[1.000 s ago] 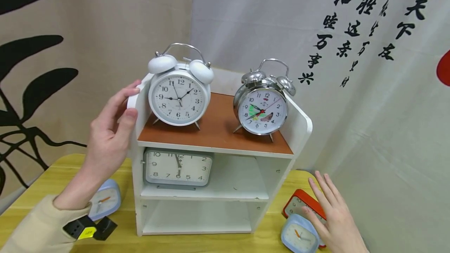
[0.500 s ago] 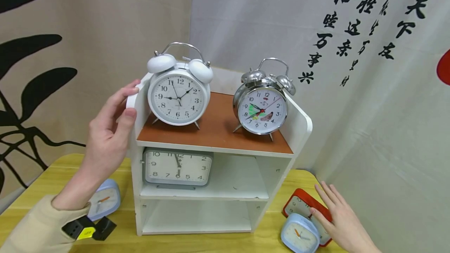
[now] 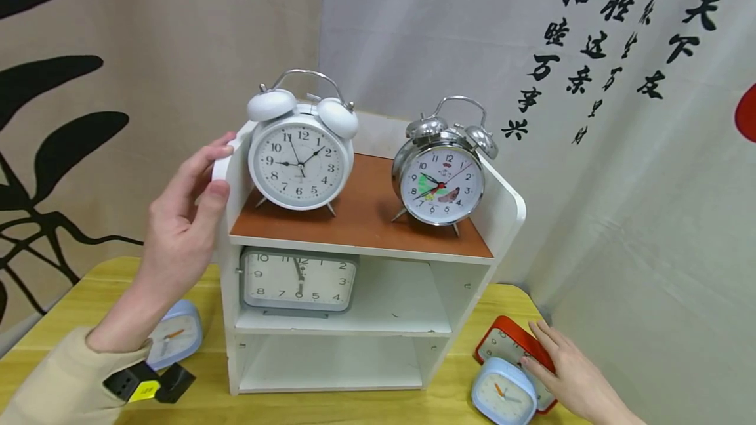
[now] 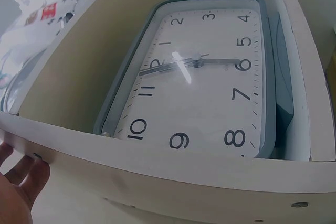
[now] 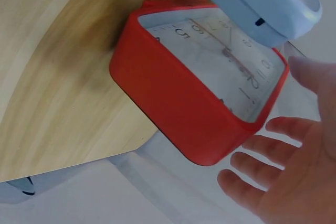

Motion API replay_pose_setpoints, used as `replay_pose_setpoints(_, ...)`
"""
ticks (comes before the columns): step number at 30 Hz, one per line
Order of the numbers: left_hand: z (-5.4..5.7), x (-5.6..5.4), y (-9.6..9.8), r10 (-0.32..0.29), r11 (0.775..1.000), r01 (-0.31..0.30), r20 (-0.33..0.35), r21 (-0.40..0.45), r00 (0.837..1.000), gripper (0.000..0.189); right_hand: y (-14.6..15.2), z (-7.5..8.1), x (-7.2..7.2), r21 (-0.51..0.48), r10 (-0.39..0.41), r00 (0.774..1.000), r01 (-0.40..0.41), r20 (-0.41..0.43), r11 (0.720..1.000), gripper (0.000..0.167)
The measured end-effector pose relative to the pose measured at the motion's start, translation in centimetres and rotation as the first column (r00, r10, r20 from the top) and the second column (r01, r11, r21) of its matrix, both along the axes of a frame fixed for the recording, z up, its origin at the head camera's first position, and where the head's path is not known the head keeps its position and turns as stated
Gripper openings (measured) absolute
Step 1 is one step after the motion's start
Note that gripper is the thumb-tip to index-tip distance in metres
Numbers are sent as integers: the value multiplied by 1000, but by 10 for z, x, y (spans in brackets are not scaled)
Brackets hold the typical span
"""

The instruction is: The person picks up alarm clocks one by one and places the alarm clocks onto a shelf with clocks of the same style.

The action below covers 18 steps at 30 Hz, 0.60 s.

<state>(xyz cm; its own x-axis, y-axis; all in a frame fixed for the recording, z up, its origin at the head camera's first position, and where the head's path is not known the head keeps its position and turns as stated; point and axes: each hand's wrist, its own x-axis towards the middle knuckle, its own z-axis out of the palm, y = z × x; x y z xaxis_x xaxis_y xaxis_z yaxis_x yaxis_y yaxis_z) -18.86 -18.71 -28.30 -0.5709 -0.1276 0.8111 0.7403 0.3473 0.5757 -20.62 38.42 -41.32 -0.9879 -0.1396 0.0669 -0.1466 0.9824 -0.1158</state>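
My left hand (image 3: 183,228) grips the left side panel of a small white shelf (image 3: 354,248), fingertips at its upper edge and thumb on the front edge. At the lower right, my right hand (image 3: 573,369) reaches to a red rectangular alarm clock (image 3: 502,340), its fingers spread at the clock's outer end, thumb apart from them. The right wrist view shows the fingertips right beside the red case (image 5: 168,93). A light blue alarm clock (image 3: 504,393) overlaps the red one in front. On the middle shelf, a grey rectangular clock (image 4: 199,103) stands at the left.
A white twin-bell alarm clock (image 3: 301,162) and a silver twin-bell one (image 3: 440,182) stand on the brown top board (image 3: 360,215). Another light blue clock (image 3: 177,336) sits behind my left forearm. A yellow wooden table (image 3: 331,408) carries everything, with printed curtains (image 3: 413,38) behind.
My right hand has come down and moved right, to the outer end of the red clock. The left hand keeps its hold on the shelf; the clocks stay where they were.
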Motion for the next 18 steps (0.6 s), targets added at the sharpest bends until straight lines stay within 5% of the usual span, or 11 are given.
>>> replay_pose_setpoints(6,1,2,1,5,1000,-5,16,-3,1000,41,3,-3,-4,19,-32,999,32,27,999,77)
replay_pose_setpoints(18,0,-1,1,5,1000,-5,-7,1,1000,41,6,-12,-2,33,24,995,-21,-97,999,61)
